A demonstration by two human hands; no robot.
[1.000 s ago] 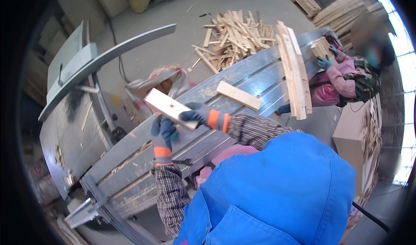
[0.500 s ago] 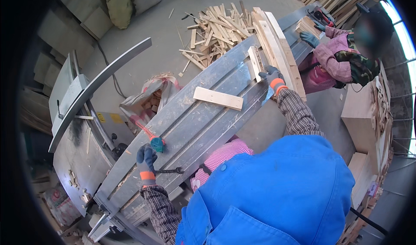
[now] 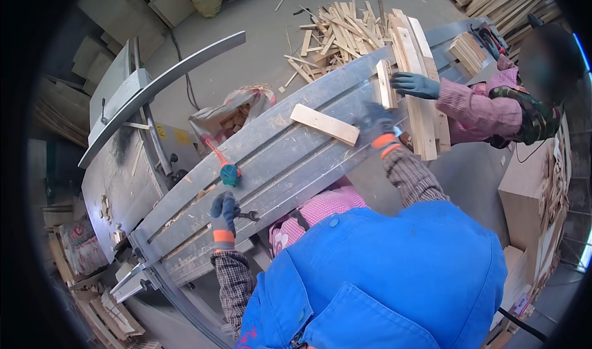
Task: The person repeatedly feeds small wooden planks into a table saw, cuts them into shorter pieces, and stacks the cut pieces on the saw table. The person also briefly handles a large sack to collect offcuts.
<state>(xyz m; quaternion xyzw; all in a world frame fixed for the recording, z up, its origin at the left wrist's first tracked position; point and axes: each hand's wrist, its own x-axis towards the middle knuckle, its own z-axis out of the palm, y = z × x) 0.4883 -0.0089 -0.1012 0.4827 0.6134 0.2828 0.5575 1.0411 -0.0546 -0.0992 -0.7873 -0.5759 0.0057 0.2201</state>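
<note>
My left hand (image 3: 225, 208), in a grey-blue glove with an orange cuff, rests over the near-left part of the grooved metal table. Its fingers are loosely bent and apart, with nothing visible in them. A wrench (image 3: 250, 216) shows beside it, its handle partly covered by the hand. Just beyond is a green and red tape measure (image 3: 230, 174). My right hand (image 3: 377, 127), gloved alike, is smeared by motion between a flat wooden board (image 3: 325, 124) and a short wood block (image 3: 386, 84). A co-worker's gloved hand (image 3: 417, 85) reaches to that block.
Long planks (image 3: 422, 124) lie across the metal table (image 3: 271, 164) on the right, with a slat stack (image 3: 468, 52) beyond. Offcuts (image 3: 345, 34) are heaped behind the table. A sack of scraps (image 3: 228, 118) and a curved metal arm (image 3: 166, 93) stand left.
My right hand has left the wood block and moved toward the flat board. My left hand has shifted nearer the wrench. The co-worker has let go of the slat stack and reached leftward.
</note>
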